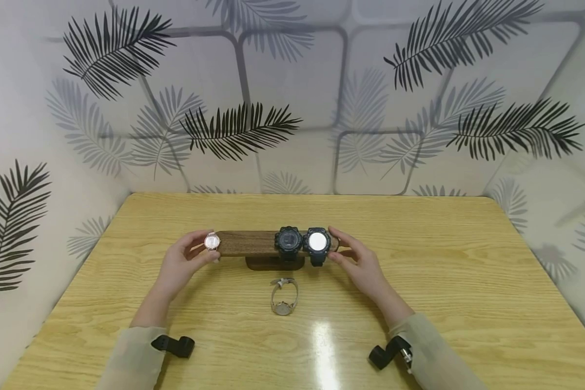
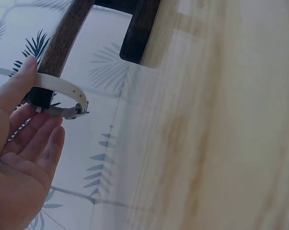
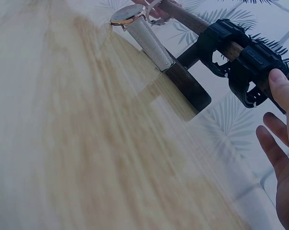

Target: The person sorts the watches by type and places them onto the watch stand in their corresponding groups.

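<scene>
A wooden watch stand (image 1: 248, 244) has a long horizontal bar above a dark base (image 3: 192, 91). At its left end, my left hand (image 1: 182, 265) pinches a small watch with a pale strap (image 2: 63, 86), thumb and fingers on either side, the strap looped at the bar's tip. Two chunky black watches sit on the bar's right half: one with a dark face (image 1: 288, 239), the other with a bright, glaring face (image 1: 318, 241). My right hand (image 1: 363, 268) grips the bar's right end beside the outer black watch, between thumb (image 3: 281, 84) and forefinger.
Another pale-strapped watch (image 1: 283, 309) with a rose-gold rim lies buckled in a loop on the wooden table (image 1: 224, 346), in front of the stand's base. Behind the table rises a wall (image 1: 292, 81) with a leaf pattern. Both wrists wear black camera straps.
</scene>
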`<state>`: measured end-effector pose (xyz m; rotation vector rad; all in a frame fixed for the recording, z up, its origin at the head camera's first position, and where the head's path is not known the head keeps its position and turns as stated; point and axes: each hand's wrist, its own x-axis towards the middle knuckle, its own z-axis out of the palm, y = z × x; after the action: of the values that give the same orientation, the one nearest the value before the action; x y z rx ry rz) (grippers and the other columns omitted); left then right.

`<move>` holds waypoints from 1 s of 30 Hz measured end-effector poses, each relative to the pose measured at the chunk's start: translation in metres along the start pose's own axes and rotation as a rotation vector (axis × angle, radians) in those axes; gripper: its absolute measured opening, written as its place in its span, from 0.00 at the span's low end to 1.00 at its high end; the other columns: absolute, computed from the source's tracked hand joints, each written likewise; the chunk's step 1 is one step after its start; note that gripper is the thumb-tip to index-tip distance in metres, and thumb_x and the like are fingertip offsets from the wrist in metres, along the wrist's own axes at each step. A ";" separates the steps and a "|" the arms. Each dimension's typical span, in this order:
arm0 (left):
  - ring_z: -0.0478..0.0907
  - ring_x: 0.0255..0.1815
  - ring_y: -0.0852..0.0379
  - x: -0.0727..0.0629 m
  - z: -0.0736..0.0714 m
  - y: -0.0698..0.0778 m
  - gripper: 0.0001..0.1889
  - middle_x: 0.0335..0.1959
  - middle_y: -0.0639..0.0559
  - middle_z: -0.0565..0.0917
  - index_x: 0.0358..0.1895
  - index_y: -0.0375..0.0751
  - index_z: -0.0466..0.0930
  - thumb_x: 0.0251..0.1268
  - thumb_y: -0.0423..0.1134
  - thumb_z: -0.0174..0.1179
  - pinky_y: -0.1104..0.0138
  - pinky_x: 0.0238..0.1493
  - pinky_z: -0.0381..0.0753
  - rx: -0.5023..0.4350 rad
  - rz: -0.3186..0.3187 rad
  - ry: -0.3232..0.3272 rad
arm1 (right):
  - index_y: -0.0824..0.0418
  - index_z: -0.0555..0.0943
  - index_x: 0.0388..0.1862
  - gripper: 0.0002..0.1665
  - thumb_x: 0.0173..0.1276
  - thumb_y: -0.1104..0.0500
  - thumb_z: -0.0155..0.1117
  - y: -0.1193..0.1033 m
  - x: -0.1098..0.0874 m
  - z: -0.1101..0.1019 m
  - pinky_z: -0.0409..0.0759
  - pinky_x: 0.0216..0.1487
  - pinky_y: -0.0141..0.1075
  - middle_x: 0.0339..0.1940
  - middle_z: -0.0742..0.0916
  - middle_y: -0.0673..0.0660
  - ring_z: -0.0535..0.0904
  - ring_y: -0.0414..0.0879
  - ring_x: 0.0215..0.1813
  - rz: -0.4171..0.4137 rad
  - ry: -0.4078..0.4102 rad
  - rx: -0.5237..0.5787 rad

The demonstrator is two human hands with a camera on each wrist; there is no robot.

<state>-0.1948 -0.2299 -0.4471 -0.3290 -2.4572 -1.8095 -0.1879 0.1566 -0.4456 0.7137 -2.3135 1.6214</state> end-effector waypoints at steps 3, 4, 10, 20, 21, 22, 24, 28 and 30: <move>0.71 0.60 0.61 0.000 -0.001 0.000 0.30 0.61 0.46 0.72 0.63 0.37 0.71 0.57 0.39 0.69 0.72 0.63 0.69 0.038 0.021 -0.014 | 0.67 0.71 0.66 0.30 0.64 0.70 0.64 0.000 0.000 0.000 0.80 0.53 0.52 0.64 0.76 0.63 0.76 0.57 0.56 0.000 -0.001 -0.007; 0.71 0.60 0.61 0.001 -0.002 0.001 0.31 0.61 0.46 0.72 0.63 0.38 0.71 0.56 0.39 0.69 0.73 0.62 0.69 0.056 0.027 -0.017 | 0.67 0.71 0.66 0.30 0.64 0.69 0.64 -0.001 0.000 0.000 0.80 0.53 0.52 0.64 0.76 0.63 0.76 0.57 0.56 0.001 -0.001 -0.007; 0.71 0.61 0.52 0.002 -0.003 0.005 0.32 0.61 0.46 0.73 0.64 0.37 0.71 0.55 0.39 0.70 0.70 0.62 0.71 0.166 0.069 -0.033 | 0.67 0.71 0.65 0.30 0.64 0.69 0.64 -0.001 0.000 0.001 0.80 0.51 0.52 0.63 0.77 0.63 0.77 0.56 0.54 0.004 0.003 -0.014; 0.72 0.59 0.45 0.007 -0.004 0.009 0.32 0.60 0.44 0.75 0.63 0.38 0.73 0.53 0.40 0.71 0.54 0.62 0.72 0.363 0.142 -0.039 | 0.66 0.71 0.66 0.30 0.64 0.69 0.64 -0.003 0.000 0.000 0.81 0.50 0.48 0.62 0.77 0.62 0.78 0.53 0.52 0.026 0.001 -0.023; 0.72 0.60 0.44 0.007 -0.003 0.010 0.32 0.60 0.43 0.75 0.63 0.37 0.73 0.53 0.40 0.71 0.54 0.62 0.72 0.384 0.148 -0.040 | 0.66 0.71 0.66 0.30 0.64 0.69 0.64 -0.003 0.000 0.000 0.81 0.50 0.48 0.63 0.77 0.62 0.78 0.53 0.52 0.024 0.001 -0.023; 0.72 0.60 0.44 0.007 -0.003 0.010 0.32 0.61 0.43 0.75 0.63 0.37 0.73 0.53 0.41 0.71 0.53 0.63 0.71 0.400 0.156 -0.042 | 0.66 0.71 0.66 0.30 0.64 0.69 0.64 -0.003 0.000 0.000 0.81 0.50 0.48 0.63 0.77 0.62 0.78 0.53 0.52 0.022 0.000 -0.022; 0.70 0.62 0.43 0.007 -0.003 0.012 0.32 0.62 0.43 0.74 0.63 0.38 0.72 0.53 0.40 0.71 0.52 0.63 0.70 0.420 0.159 -0.048 | 0.67 0.71 0.66 0.30 0.64 0.69 0.64 -0.003 0.000 0.000 0.81 0.50 0.48 0.63 0.77 0.62 0.78 0.53 0.51 0.017 -0.001 -0.021; 0.68 0.64 0.43 0.006 -0.003 0.015 0.33 0.63 0.42 0.74 0.64 0.40 0.72 0.53 0.41 0.71 0.48 0.63 0.69 0.449 0.161 -0.054 | 0.67 0.71 0.65 0.30 0.64 0.69 0.64 -0.002 0.000 0.000 0.82 0.49 0.48 0.63 0.77 0.62 0.78 0.53 0.51 0.010 0.000 -0.019; 0.68 0.64 0.43 0.006 -0.003 0.016 0.33 0.63 0.43 0.74 0.65 0.41 0.72 0.53 0.41 0.71 0.47 0.64 0.68 0.466 0.169 -0.055 | 0.67 0.71 0.65 0.30 0.64 0.69 0.64 -0.002 0.000 0.000 0.82 0.49 0.47 0.62 0.77 0.62 0.78 0.53 0.50 0.009 0.001 -0.019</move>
<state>-0.1977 -0.2277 -0.4296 -0.5321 -2.6898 -1.1334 -0.1871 0.1558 -0.4436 0.6993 -2.3316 1.6015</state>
